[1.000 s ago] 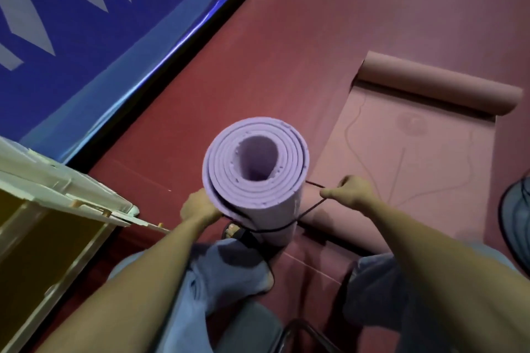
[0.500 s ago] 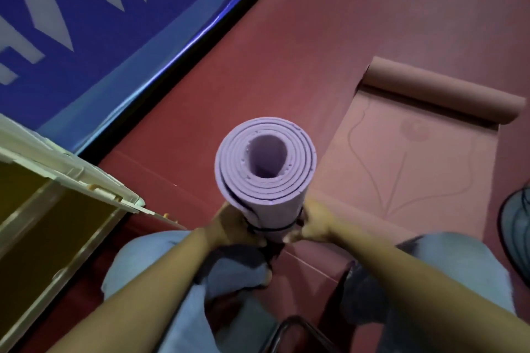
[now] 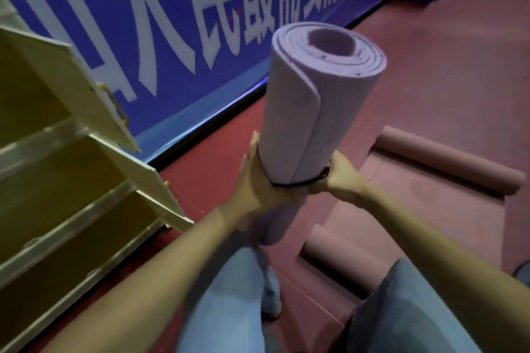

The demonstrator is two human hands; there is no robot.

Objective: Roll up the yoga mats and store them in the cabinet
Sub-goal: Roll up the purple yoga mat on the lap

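Standing upright, strapped purple mat (image 3: 309, 100)

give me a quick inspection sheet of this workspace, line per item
surface: red floor, mats lying on it.
job's things: purple mat rolled, upright, a dark strap round its lower part; pink mat on the floor, flat in the middle, both ends curled; cabinet open, shelves visible, nothing seen on them.
clutter: nothing seen.
grips: left hand and right hand both hold the purple mat at the strap.
cables: nothing seen.
surroundings: blue banner with white lettering along the wall; the person's jeans below.
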